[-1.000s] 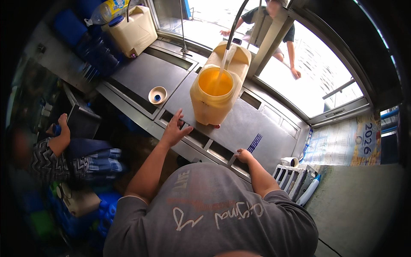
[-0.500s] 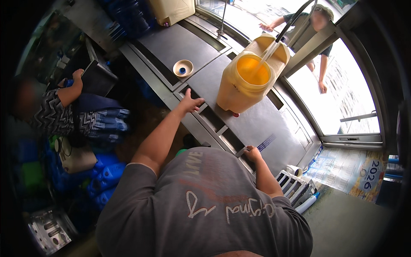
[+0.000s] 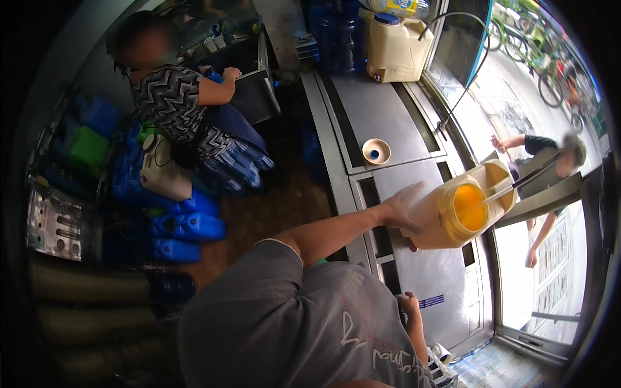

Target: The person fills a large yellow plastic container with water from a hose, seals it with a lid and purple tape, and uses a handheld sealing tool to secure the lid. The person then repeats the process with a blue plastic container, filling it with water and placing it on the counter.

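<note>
Jerrycan (image 3: 427, 223): cream, standing on the steel worktop (image 3: 430, 275), its wide mouth (image 3: 471, 207) uncapped.
Hose (image 3: 533, 173): black, directing a pale stream (image 3: 499, 193) into that mouth.
Left grip (image 3: 402, 208): fingers spread, blurred, at the jerrycan's left side; contact unclear.
Right grip (image 3: 409, 305): at the worktop's front edge by dark blue stripes (image 3: 432, 301); cannot tell whether it pinches anything.
Round cap (image 3: 376, 152): cream, blue-centred, farther along the worktop.
Co-worker (image 3: 169, 107): at left, in a zigzag top.

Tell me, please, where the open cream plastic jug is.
The jug stands right of centre in the head view, on the grey metal counter, beside the left hand.
</note>
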